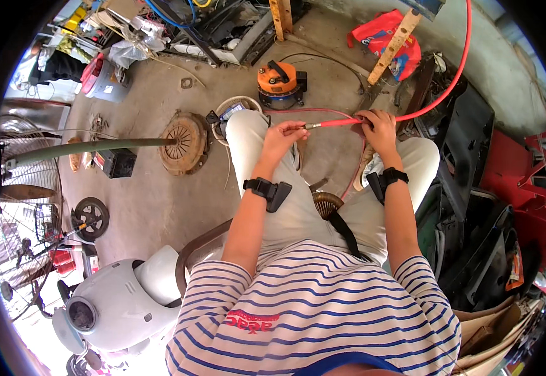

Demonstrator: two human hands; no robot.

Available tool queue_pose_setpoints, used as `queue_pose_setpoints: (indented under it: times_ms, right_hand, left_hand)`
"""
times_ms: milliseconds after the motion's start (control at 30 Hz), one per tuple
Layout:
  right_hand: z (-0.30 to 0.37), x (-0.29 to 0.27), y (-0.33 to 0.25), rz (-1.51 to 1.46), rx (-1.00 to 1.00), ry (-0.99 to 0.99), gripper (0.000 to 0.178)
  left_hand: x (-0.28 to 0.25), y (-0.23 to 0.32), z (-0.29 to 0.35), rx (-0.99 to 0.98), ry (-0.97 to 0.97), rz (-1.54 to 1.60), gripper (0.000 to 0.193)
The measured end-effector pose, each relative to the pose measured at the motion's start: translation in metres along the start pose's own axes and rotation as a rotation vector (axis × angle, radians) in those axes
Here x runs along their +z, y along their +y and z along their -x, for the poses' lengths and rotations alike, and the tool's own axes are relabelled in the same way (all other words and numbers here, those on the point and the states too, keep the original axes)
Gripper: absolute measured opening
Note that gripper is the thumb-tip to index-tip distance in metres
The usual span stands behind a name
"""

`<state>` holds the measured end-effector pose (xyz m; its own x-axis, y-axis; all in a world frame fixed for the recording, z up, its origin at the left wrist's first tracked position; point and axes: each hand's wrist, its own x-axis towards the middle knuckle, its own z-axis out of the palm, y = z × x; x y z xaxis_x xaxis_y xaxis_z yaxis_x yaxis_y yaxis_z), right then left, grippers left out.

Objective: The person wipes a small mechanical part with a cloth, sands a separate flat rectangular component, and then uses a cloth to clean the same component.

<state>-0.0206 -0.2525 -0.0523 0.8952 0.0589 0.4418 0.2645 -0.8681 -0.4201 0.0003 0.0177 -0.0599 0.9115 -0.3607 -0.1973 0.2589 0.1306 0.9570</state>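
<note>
A red hose (439, 103) drops from the upper right and runs across above my knees. Its metal end fitting (312, 126) is pinched between the thumb and fingers of my left hand (280, 139). My right hand (381, 130) is closed around the hose farther along, above my right knee. Something small and dark reddish shows under its fingers, too hidden to name. Between the two hands the hose is nearly straight. Black straps with dark boxes sit on both my wrists.
On the floor ahead stands an orange and black round machine (282, 81). A rusty round plate (184, 143) under a green pole is at the left. A grey scooter body (119, 304) is at lower left. Dark panels (467, 131) and red metal parts (517, 169) crowd the right.
</note>
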Motion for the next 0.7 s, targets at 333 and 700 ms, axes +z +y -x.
queue_pose_setpoints:
  times_ms: [333, 700]
  right_hand:
    - [-0.004, 0.005, 0.000, 0.003, -0.025, 0.021, 0.021]
    - [-0.009, 0.009, -0.007, -0.033, -0.040, 0.089, 0.020]
  left_hand:
    - [0.002, 0.007, 0.001, -0.044, -0.005, 0.020, 0.026]
    - [0.010, 0.013, -0.002, 0.018, 0.077, -0.099, 0.022]
